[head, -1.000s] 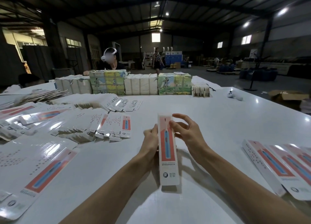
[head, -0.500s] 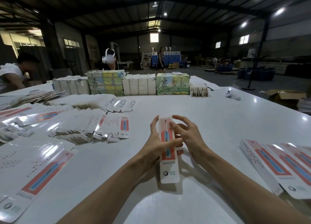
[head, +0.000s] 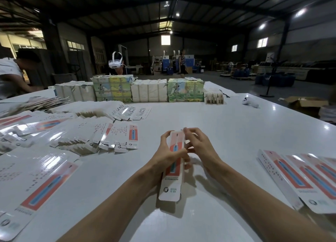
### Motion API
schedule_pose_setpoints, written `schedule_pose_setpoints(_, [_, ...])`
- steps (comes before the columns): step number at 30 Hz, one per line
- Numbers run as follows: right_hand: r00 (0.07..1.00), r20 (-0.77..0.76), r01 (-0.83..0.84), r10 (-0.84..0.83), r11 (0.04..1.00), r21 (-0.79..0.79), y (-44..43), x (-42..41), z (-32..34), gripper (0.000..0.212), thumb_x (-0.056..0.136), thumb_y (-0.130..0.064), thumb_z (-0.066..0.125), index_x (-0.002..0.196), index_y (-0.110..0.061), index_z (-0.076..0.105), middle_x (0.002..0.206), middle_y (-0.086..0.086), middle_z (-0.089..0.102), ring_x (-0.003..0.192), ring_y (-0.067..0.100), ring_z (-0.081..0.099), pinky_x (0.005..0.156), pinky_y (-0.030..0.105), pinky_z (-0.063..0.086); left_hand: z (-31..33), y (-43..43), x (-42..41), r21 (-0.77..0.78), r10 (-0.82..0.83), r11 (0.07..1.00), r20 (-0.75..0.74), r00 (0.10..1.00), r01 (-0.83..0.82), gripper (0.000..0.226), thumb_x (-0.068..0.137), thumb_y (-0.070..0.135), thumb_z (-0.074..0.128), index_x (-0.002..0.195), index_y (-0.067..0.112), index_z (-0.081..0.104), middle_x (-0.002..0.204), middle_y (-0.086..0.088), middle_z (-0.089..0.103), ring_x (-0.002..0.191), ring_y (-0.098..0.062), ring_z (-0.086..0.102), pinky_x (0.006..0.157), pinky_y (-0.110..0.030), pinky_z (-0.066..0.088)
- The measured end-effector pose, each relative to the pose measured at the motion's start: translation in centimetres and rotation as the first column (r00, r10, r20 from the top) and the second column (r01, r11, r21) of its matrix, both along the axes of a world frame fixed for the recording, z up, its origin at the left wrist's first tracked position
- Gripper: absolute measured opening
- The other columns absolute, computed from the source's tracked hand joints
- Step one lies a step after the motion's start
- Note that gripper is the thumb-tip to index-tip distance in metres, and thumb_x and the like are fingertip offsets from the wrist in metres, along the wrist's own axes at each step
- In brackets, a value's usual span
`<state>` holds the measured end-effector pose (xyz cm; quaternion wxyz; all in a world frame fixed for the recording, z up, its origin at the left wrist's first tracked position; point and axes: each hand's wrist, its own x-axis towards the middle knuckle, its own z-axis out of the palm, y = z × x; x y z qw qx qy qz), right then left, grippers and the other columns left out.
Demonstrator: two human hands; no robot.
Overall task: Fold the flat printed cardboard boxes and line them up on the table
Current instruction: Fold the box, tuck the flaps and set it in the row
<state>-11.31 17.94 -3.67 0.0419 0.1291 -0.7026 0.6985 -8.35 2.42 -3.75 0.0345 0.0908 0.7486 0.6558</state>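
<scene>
In the head view, a long, narrow printed box (head: 171, 189) is held above the white bench (head: 227, 132), near the middle, its length running from near to far and its red and blue front turned upward. It is gripped round its middle by the left hand (head: 166, 156): the thumb is laid across the front, and the other fingers (head: 164, 135) are curled narrowly round the left edge. The far right corner of the box is pinched by the right hand (head: 200, 147), whose fingertips (head: 187, 131) are curled close together and blurred. A row of folded boxes (head: 300, 178) is laid side by side on the bench at the near right, well apart from the hands. Flat boxes (head: 116, 138) are fanned out in overlapping piles on the left, and larger glossy sheets (head: 36, 183) are spread at the near left. Wrapped bundles (head: 149, 91) are lined along the far edge, with a white controller (head: 251, 102) to their right. A person wearing a white headset (head: 115, 63) is seen behind the bundles, and another person (head: 11, 76) at the far left.
</scene>
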Motion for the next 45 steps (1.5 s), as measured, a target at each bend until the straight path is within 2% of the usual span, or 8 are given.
schedule_pose_setpoints(4, [0.990,0.043,0.137,-0.136,0.990,-0.034,0.7,-0.9,0.4,0.027,0.110,-0.036,0.051,0.128,-0.019,0.058,0.106,0.009,0.073,0.082,0.019,0.072,0.076,0.034,0.062,0.4,0.0,0.6,-0.004,-0.072,0.997,0.022,0.997,0.072,0.099,0.075,0.019,0.084,0.150,0.042,0.023,0.129,-0.013,0.056,0.097,-0.031,0.077,0.073,-0.031,0.063])
schedule_pose_setpoints(9, [0.997,0.059,0.043,-0.040,0.998,-0.043,1.9,-0.9,0.5,0.021,0.107,-0.014,0.055,0.117,-0.007,0.072,0.105,0.015,0.076,0.098,0.031,0.074,0.078,0.038,0.064,0.6,0.4,1.2,-0.072,-0.121,0.990,-0.010,0.993,0.120,0.097,0.069,0.023,0.083,0.147,0.038,0.028,0.130,-0.014,0.057,0.108,-0.036,0.073,0.089,-0.046,0.064])
schedule_pose_setpoints(15, [0.997,0.071,-0.031,0.037,0.995,-0.094,2.4,-1.1,0.9,0.019,0.104,-0.013,0.062,0.115,-0.003,0.074,0.101,0.017,0.079,0.092,0.030,0.077,0.075,0.032,0.063,0.6,0.2,1.0,-0.096,-0.117,0.989,-0.060,0.991,0.111,0.097,0.066,0.027,0.084,0.146,0.037,0.029,0.122,-0.011,0.060,0.096,-0.030,0.076,0.074,-0.029,0.062])
schedule_pose_setpoints(20, [0.998,-0.052,0.031,-0.030,0.999,0.029,2.5,-0.7,1.2,0.019,0.102,0.000,0.058,0.105,-0.006,0.076,0.093,0.014,0.079,0.086,0.033,0.079,0.073,0.045,0.066,0.3,0.2,0.8,-0.097,-0.144,0.985,-0.038,0.989,0.140,0.092,0.071,0.027,0.081,0.145,0.039,0.028,0.118,-0.009,0.060,0.086,-0.017,0.079,0.068,-0.023,0.060])
schedule_pose_setpoints(29, [0.992,0.092,-0.073,0.083,0.991,-0.108,2.4,-0.3,1.9,0.032,0.105,-0.031,0.062,0.108,-0.003,0.078,0.104,0.013,0.079,0.096,0.029,0.078,0.073,0.035,0.063,0.3,0.2,0.7,-0.119,-0.133,0.985,-0.033,0.991,0.128,0.093,0.074,0.026,0.080,0.147,0.039,0.024,0.118,-0.008,0.058,0.080,-0.018,0.079,0.064,-0.021,0.059])
schedule_pose_setpoints(37, [0.982,0.184,-0.017,0.047,0.986,-0.163,2.4,-0.2,2.2,0.016,0.099,-0.010,0.069,0.105,0.002,0.078,0.100,0.019,0.078,0.085,0.028,0.079,0.064,0.033,0.062,-0.1,0.3,0.4,-0.147,-0.135,0.980,-0.014,0.991,0.131,0.098,0.084,0.010,0.084,0.144,0.048,0.017,0.124,-0.011,0.053,0.082,-0.028,0.079,0.070,-0.029,0.063])
schedule_pose_setpoints(42, [0.977,0.213,0.014,0.022,0.986,-0.168,2.5,-0.1,2.4,0.016,0.100,-0.007,0.066,0.102,0.003,0.079,0.101,0.020,0.078,0.087,0.030,0.078,0.064,0.035,0.063,-0.1,0.2,0.6,-0.178,-0.127,0.978,-0.092,0.988,0.110,0.104,0.080,0.016,0.087,0.144,0.053,0.014,0.119,0.005,0.048,0.087,-0.011,0.077,0.066,-0.020,0.060])
schedule_pose_setpoints(45, [0.974,0.225,0.020,0.016,0.988,-0.156,2.6,-0.1,2.5,0.017,0.100,-0.006,0.065,0.102,0.004,0.079,0.101,0.020,0.078,0.090,0.032,0.077,0.066,0.037,0.063,0.1,0.3,0.7,-0.183,-0.124,0.977,-0.087,0.988,0.107,0.107,0.073,0.024,0.086,0.148,0.053,0.015,0.121,0.007,0.048,0.092,-0.026,0.075,0.069,-0.022,0.060])
